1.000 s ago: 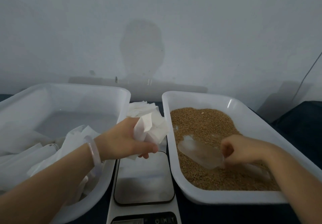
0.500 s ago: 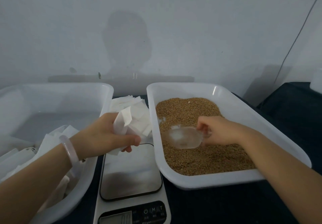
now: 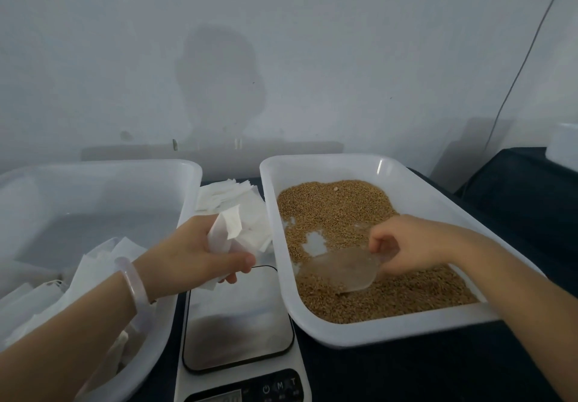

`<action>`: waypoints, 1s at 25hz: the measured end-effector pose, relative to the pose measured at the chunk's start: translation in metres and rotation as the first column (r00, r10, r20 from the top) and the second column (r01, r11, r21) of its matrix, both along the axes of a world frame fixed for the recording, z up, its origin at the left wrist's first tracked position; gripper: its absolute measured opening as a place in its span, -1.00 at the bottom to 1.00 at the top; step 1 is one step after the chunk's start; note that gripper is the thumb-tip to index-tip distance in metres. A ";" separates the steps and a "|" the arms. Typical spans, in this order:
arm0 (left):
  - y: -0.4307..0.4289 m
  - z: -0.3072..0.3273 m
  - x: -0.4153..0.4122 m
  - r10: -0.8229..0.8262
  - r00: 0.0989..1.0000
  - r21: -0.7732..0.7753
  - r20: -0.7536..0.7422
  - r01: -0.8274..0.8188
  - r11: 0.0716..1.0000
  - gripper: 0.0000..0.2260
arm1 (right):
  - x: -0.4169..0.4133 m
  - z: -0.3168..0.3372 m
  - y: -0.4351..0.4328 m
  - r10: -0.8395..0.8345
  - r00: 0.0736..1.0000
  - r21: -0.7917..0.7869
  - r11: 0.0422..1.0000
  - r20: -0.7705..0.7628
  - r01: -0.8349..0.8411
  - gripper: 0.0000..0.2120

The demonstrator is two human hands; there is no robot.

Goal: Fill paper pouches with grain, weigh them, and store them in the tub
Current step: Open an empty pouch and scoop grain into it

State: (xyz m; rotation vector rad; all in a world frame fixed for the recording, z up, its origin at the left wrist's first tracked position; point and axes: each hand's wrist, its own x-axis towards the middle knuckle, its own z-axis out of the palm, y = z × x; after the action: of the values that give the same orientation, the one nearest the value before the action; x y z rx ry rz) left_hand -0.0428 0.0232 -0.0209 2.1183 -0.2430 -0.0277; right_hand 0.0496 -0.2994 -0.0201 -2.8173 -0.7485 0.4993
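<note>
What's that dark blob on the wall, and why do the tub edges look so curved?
Head view: the blob is a soft shadow on the wall, probably the person's own, lit from behind; the wide-angle lens bows the rim of the grain tub; the scale platform reflects a dull sheen.

Two bare forearms reach in from the bottom corners of the view. The left arm rises from the lower left with a pale bangle (image 3: 135, 283) round its wrist. The left hand (image 3: 200, 251) shows its back to the camera, fingers and thumb curled round a white paper pouch (image 3: 226, 232) that sticks up out of the grip. The right arm enters from the lower right, angled toward the centre. The right hand (image 3: 406, 245), back upward, has its fingers curled down, gripping the handle end of a clear scoop (image 3: 341, 272). The hands are apart, at a similar height.
</note>
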 end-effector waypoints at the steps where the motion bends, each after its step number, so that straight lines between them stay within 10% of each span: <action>1: 0.000 0.001 -0.001 -0.003 1.000 -0.001 0.002 0.003 1.000 -0.89 | 0.000 0.001 -0.005 -0.017 1.000 0.009 1.000 0.014 0.017 -0.80; 25: -0.102 -0.015 0.020 0.200 0.971 -0.165 0.128 -0.178 0.970 -0.86 | -0.040 0.057 -0.056 -0.264 0.947 0.592 0.798 0.183 0.108 -0.76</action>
State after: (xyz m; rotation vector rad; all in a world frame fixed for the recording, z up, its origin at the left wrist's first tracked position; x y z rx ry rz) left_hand -0.0225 -0.0785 -0.0362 1.9843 -0.1222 0.2505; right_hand 0.0097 -0.3555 0.0370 -2.3498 -0.5302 -0.1280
